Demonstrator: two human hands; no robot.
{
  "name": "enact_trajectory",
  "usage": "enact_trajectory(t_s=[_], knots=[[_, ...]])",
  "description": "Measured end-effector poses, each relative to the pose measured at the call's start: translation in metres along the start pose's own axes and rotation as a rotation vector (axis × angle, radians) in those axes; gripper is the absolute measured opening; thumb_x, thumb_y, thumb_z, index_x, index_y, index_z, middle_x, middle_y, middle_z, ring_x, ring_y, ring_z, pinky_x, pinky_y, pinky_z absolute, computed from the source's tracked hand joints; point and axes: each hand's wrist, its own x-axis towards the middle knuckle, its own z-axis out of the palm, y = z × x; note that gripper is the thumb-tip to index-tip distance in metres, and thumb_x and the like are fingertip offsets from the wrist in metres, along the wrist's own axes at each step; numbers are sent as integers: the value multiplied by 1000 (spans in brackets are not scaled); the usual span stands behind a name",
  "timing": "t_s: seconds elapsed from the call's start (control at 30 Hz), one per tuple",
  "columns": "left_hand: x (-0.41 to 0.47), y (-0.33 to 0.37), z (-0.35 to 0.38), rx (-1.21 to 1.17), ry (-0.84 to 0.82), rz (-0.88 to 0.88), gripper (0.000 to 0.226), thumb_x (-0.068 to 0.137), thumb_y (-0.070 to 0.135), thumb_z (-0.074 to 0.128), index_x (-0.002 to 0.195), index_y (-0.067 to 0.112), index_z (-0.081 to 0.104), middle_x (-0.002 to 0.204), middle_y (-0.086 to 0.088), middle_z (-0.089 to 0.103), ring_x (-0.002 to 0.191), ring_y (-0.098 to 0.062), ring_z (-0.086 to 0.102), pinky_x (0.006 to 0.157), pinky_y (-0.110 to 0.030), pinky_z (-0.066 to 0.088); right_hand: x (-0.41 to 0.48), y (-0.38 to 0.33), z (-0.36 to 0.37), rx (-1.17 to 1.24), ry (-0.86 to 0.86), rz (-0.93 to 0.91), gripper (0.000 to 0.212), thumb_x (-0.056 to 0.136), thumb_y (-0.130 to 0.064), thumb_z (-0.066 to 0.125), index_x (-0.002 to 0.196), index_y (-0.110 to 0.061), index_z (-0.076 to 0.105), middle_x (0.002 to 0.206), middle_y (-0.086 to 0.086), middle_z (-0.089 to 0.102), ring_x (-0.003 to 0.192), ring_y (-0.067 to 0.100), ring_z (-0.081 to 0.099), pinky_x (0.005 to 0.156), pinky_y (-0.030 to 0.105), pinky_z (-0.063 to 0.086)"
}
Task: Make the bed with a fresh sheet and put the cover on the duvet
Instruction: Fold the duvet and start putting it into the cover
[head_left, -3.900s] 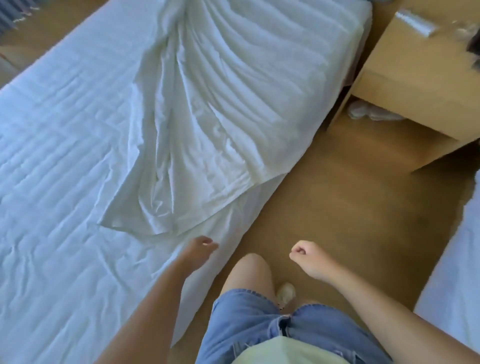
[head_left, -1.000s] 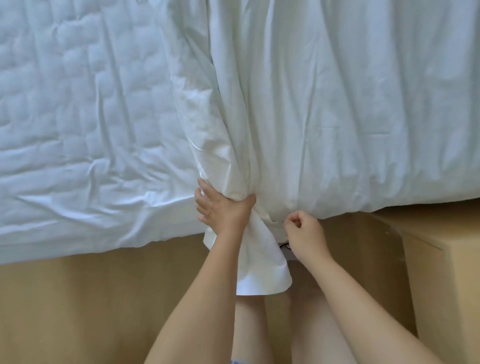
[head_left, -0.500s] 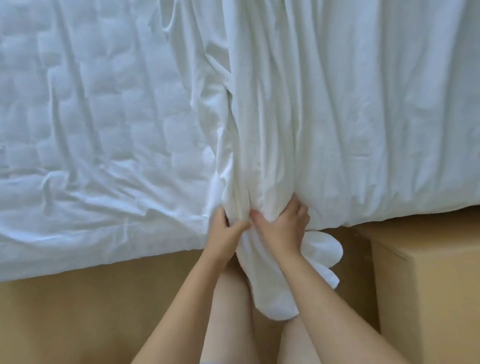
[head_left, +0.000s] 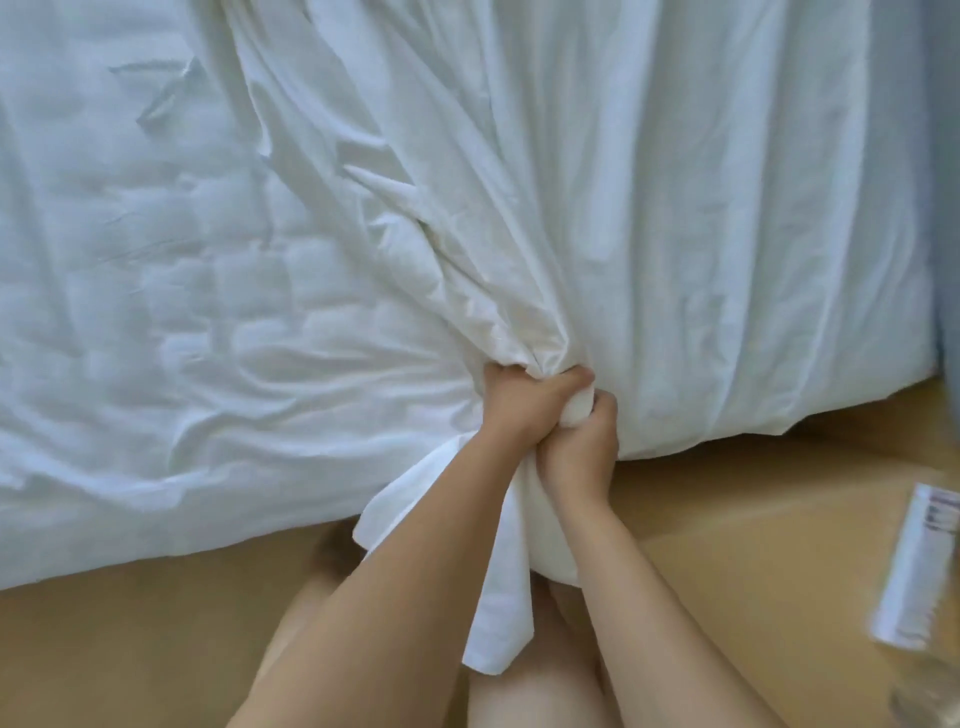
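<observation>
Head-worn, steeply down, near bed (head_left: 156, 322).

Tan floor (head_left: 145, 634) fills the bottom left, plain and matte. Off to the right there's a tan box (head_left: 769, 525) in nearly the same shade, with a straight edge line crossing it. A white label (head_left: 919, 566) sits tilted near the right edge, its print too blurred to read. Just below it, something clear like plastic (head_left: 927, 699) is also blurred. A grey-blue strip (head_left: 948, 156) runs down the far right.

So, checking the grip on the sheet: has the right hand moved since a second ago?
Yes. Along the mattress edge, the right hand has shifted left onto the bunched sheet, touching the left hand.
</observation>
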Motion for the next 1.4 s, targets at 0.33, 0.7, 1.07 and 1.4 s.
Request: enact_trajectory(t_s=[0.33, 0.7, 1.07, 1.4], knots=[[-16, 6, 55, 468, 227, 358, 64, 50, 56, 75, 109, 38, 56, 104, 19, 61, 102, 0, 55, 86, -18, 44, 38, 25, -56, -333, -148, -119, 95, 71, -45, 71, 144, -20, 16, 150, 1, 13, 136, 21, 15, 109, 31, 24], [5, 37, 144, 39, -210, -160, 35, 73, 20, 75, 102, 23, 56, 104, -3, 65, 94, -22, 62, 80, -36, 53, 70, 15, -101, -13, 168, -50, 40, 76, -26, 75, 97, -22, 42, 80, -21, 50, 70, 0, 53, 56, 12, 40], [-7, 63, 146, 178, -6, 65, 69, 60, 63, 72, 112, 20, 60, 98, 13, 66, 92, -7, 63, 78, -23, 50, 101, 10, -186, -245, 310, -258, 103, 65, -35, 83, 144, -5, 25, 142, 19, 36, 130, 31, 31, 108, 43, 27], [84, 154, 211, 157, 14, 175, 112, 80, 20, 67, 145, 35, -22, 141, -4, 43, 118, -24, 51, 102, -45, 43, 137, -25, -188, -403, 361, -475, 71, 64, 11, 69, 132, 1, 50, 94, 25, 49, 83, 42, 51, 75, 45, 46]])
